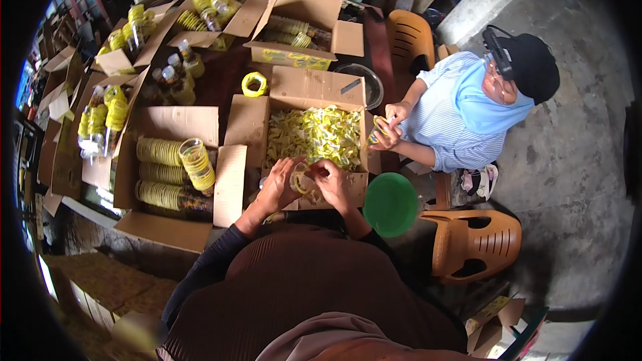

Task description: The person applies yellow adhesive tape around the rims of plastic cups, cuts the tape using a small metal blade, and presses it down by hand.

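Note:
A clear plastic cup (303, 179) with a round rim is between my hands, above the near edge of an open cardboard box. My left hand (278, 184) curves around the cup's left side. On its right side, the fingers of my right hand (330, 181) are pinched at the rim; any small piece in them is hidden. Just beyond my hands, the cardboard box (289, 98) holds a heap of yellow-and-white printed wrappers or labels (317, 135). Left of it, another box (175, 119) contains stacked cups with yellow bands (159, 152), and one stack (196, 164) leans on top.
A co-worker (461, 103) at the right holds a yellow-marked cup. A green basin (391, 204) and an orange chair (478, 244) stand at my right. Further boxes (287, 53), bottles (177, 80) and a yellow ring-shaped roll (254, 84) occupy the table's far side.

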The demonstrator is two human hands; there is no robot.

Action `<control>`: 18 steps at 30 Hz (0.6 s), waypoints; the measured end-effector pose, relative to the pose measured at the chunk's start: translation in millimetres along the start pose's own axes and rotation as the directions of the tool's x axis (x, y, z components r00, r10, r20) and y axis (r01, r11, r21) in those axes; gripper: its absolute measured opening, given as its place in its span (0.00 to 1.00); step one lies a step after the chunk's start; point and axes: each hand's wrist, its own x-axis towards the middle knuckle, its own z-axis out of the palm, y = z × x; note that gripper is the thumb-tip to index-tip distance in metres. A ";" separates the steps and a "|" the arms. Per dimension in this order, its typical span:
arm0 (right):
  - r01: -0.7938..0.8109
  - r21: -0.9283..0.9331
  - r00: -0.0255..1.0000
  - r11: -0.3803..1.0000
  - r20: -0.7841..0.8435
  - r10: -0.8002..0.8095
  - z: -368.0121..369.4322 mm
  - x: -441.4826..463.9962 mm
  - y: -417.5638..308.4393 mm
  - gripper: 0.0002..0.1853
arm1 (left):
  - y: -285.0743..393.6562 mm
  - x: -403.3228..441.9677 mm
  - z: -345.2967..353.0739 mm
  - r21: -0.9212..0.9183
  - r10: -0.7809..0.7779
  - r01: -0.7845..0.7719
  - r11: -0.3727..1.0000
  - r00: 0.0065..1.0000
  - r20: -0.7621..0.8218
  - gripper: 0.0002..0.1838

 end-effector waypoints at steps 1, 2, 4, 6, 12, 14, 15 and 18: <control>0.021 -0.058 0.999 0.998 -0.042 -0.023 4.4 0.9 8.5 0.05 | -0.8 -0.7 0.2 -0.008 0.002 -0.002 1.000 1.000 0.007 0.42; 0.059 -0.013 0.997 0.998 -0.056 -0.060 5.5 -0.9 16.3 0.04 | -1.6 0.8 1.4 -0.018 0.012 -0.012 1.000 1.000 0.013 0.42; -0.008 -0.029 0.999 1.000 -0.031 0.007 1.1 -3.4 7.2 0.04 | 2.7 1.7 0.0 -0.042 -0.014 0.015 0.999 0.999 0.033 0.42; 0.025 -0.069 0.999 0.997 -0.036 -0.027 0.0 -3.5 10.5 0.04 | -1.8 0.9 3.3 -0.099 0.010 -0.008 0.995 1.000 0.023 0.40; -0.315 0.416 0.949 0.853 0.122 0.291 -9.9 -7.7 15.2 0.08 | 3.4 2.0 4.0 -0.206 -0.030 0.036 0.978 0.999 0.031 0.38; -0.394 0.579 0.908 0.714 0.126 0.399 -13.2 -11.7 6.6 0.08 | 7.1 0.7 5.0 -0.279 -0.065 0.072 0.958 0.997 0.033 0.39; -0.354 0.684 0.927 0.638 0.169 0.334 -14.6 -10.8 19.7 0.08 | 8.0 2.0 4.6 -0.345 -0.085 0.085 0.935 0.996 0.016 0.39; -0.319 0.687 0.914 0.653 0.039 0.404 -23.4 -10.1 13.2 0.08 | 5.9 2.8 2.7 -0.589 -0.221 0.202 0.782 0.974 0.041 0.39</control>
